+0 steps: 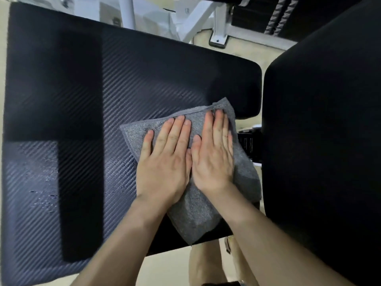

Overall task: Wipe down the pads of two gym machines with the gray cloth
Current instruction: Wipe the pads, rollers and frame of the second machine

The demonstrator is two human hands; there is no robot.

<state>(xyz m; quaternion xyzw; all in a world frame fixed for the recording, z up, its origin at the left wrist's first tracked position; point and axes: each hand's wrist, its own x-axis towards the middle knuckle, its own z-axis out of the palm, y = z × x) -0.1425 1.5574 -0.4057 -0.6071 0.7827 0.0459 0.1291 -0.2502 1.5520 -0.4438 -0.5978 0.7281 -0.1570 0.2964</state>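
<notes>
The left hand (pixel 165 162) and the right hand (pixel 212 157) lie side by side, fingers straight and flat, both pressing down on the gray cloth (pixel 198 219) without curling round it. The cloth is folded terry spread on the right part of the large black pad (pixel 144 79), with its near corner hanging over the pad's front edge.

It looks soft, light and limp, so it would likely bunch or slip under a loose touch. Flat palms over its middle seem the surest hold, or a pinch at a folded corner to lift it. The pad's woven-look cover seems firm and slightly grippy. A few wet streaks (pixel 45 195) show on its left part.

There is wide open surface to the left and ahead. To the right, the pad's rounded edge is close, then a narrow gap and a second black pad (pixel 319 141). A white frame (pixel 195 19) stands beyond the far edge.
</notes>
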